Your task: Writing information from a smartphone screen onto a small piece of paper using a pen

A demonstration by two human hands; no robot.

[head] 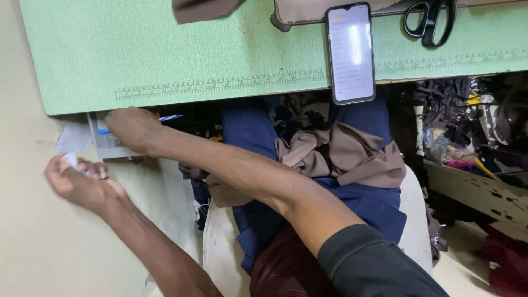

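Drawer (104, 140), small and pale, hangs pulled out under the left end of the green surface (165, 49), and it is the thing both hands work around. Right hand (132, 127) reaches across the body and lies on top of drawer, w/ its fingers (113, 116) pointing left and bent down over the open tray; I cannot tell if they pinch something, because the back of the hand hides the tips. A blue pen (169, 117) lies in drawer just beside this hand, long axis running left to right, its tip sticking out on the right side of the knuckles, so it is behind the fingers, not in front of them. Left hand (77, 179) is lower and more to the left, near the drawer's front corner but apart from it, fingers curled closed on a small white piece (70, 159), maybe paper or cloth. So right hand is the nearer one to drawer. Brown cloth (341, 154) rests on the lap, a phone (351, 52) and black scissors (430, 19) lie on the surface, well apart from both hands.
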